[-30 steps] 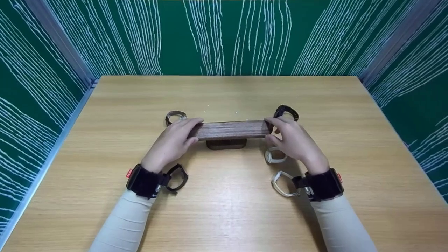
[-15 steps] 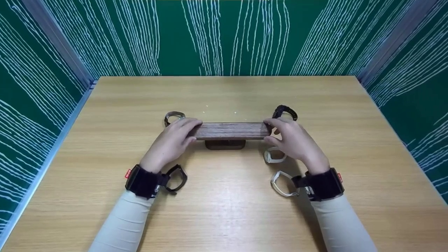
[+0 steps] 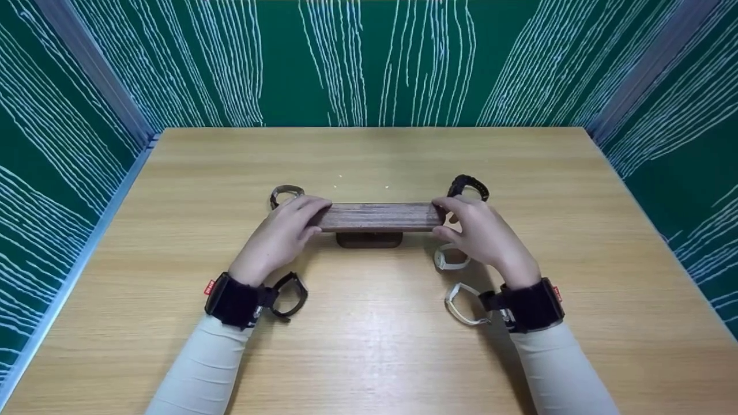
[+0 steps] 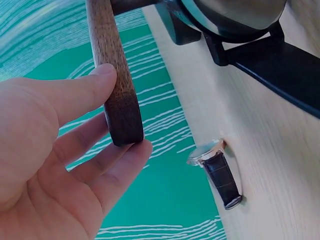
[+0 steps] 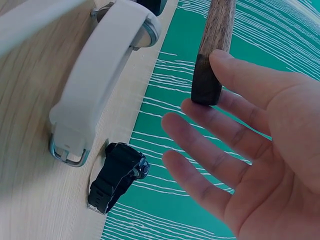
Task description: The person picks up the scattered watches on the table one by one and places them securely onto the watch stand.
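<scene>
A dark wood-grain bar [image 3: 380, 217] rises on a short post [image 4: 132, 4] over a small dark base [image 3: 369, 240], like a T-shaped watch stand. My left hand [image 3: 277, 236] pinches the bar's left end, thumb on the near side and fingertips at the tip in the left wrist view. At the other end, my right hand [image 3: 487, 233] holds the bar between thumb and index finger, while its remaining fingers spread loose in the right wrist view. Beyond the left hand lies a brown-strapped watch [image 4: 220, 175]; past the right hand is a black watch [image 5: 117, 175].
A white watch [image 3: 440, 259] lies just below the right hand, and another white watch [image 3: 452, 305] sits nearer the front. A black-strapped watch [image 3: 302, 294] stands on its side by the left wrist. Green walls with white lines [image 3: 288, 63] enclose the wooden table [image 3: 375, 357].
The bar was slightly slanted, its right end farther back; now it lies level across the view. Both hands keep their hold on its ends.
</scene>
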`<act>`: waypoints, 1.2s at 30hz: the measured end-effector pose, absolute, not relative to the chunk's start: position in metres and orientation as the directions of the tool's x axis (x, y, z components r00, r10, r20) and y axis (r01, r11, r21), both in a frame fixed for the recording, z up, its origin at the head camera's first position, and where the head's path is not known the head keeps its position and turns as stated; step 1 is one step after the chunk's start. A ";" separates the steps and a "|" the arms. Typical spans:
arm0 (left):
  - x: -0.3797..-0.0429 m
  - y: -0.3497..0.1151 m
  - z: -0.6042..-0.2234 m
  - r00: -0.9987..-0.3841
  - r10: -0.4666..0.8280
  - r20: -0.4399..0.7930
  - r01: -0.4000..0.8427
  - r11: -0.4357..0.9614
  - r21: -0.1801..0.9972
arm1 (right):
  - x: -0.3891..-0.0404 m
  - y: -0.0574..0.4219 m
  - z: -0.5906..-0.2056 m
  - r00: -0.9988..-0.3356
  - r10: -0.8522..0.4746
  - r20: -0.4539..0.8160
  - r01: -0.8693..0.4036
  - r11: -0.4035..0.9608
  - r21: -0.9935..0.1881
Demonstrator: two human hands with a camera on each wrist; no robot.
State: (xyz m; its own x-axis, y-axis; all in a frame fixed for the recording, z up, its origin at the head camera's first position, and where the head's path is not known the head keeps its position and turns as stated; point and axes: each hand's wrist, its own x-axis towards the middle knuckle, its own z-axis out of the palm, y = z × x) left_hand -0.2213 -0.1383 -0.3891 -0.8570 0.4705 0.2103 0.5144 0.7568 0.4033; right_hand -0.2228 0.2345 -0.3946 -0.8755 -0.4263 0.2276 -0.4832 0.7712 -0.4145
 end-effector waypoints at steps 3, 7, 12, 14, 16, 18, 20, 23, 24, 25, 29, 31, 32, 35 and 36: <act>-0.221 -0.139 -0.389 -0.859 0.469 0.204 0.510 0.756 0.410 | -0.223 0.233 -0.395 -0.875 -0.426 0.229 -0.484 0.770 -0.415; -0.221 -0.140 -0.388 -0.864 0.463 0.199 0.503 0.759 0.414 | -0.222 0.233 -0.396 -0.874 -0.426 0.236 -0.487 0.770 -0.413; -0.221 -0.140 -0.389 -0.863 0.465 0.196 0.503 0.758 0.415 | -0.222 0.233 -0.397 -0.877 -0.423 0.227 -0.480 0.774 -0.412; -0.221 -0.140 -0.389 -0.862 0.468 0.198 0.506 0.756 0.417 | -0.222 0.234 -0.398 -0.880 -0.422 0.219 -0.475 0.776 -0.414; -0.221 -0.140 -0.390 -0.861 0.468 0.199 0.506 0.755 0.416 | -0.222 0.234 -0.398 -0.881 -0.421 0.215 -0.473 0.778 -0.414; -0.221 -0.140 -0.390 -0.858 0.471 0.205 0.512 0.754 0.411 | -0.223 0.234 -0.398 -0.882 -0.419 0.216 -0.472 0.780 -0.412; -0.221 -0.140 -0.391 -0.853 0.476 0.213 0.520 0.753 0.403 | -0.223 0.234 -0.398 -0.879 -0.421 0.223 -0.476 0.778 -0.409; -0.221 -0.140 -0.390 -0.846 0.482 0.225 0.532 0.753 0.388 | -0.223 0.233 -0.398 -0.877 -0.421 0.232 -0.481 0.777 -0.407; -0.221 -0.140 -0.390 -0.844 0.485 0.229 0.536 0.752 0.385 | -0.223 0.233 -0.397 -0.876 -0.422 0.234 -0.482 0.776 -0.407; -0.221 -0.140 -0.390 -0.847 0.481 0.225 0.531 0.755 0.385 | -0.223 0.233 -0.397 -0.876 -0.421 0.234 -0.482 0.776 -0.407; -0.221 -0.140 -0.389 -0.856 0.473 0.209 0.516 0.763 0.389 | -0.223 0.233 -0.395 -0.879 -0.419 0.226 -0.476 0.779 -0.409; -0.222 -0.140 -0.389 -0.861 0.469 0.198 0.508 0.767 0.392 | -0.223 0.233 -0.395 -0.880 -0.418 0.225 -0.475 0.779 -0.409; -0.222 -0.140 -0.388 -0.861 0.469 0.196 0.507 0.766 0.395 | -0.223 0.233 -0.394 -0.881 -0.417 0.223 -0.473 0.780 -0.410; -0.223 -0.140 -0.388 -0.864 0.467 0.187 0.501 0.766 0.403 | -0.223 0.234 -0.394 -0.881 -0.418 0.223 -0.473 0.779 -0.411; -0.223 -0.140 -0.388 -0.866 0.465 0.183 0.497 0.767 0.406 | -0.223 0.234 -0.394 -0.882 -0.417 0.221 -0.472 0.779 -0.413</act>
State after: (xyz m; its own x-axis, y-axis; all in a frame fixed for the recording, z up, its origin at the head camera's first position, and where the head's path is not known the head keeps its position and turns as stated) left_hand -0.2228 -0.1395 -0.3876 -0.8662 0.4650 0.1828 0.4973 0.7668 0.4059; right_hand -0.2232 0.2341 -0.3943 -0.8817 -0.4170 0.2208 -0.4718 0.7788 -0.4133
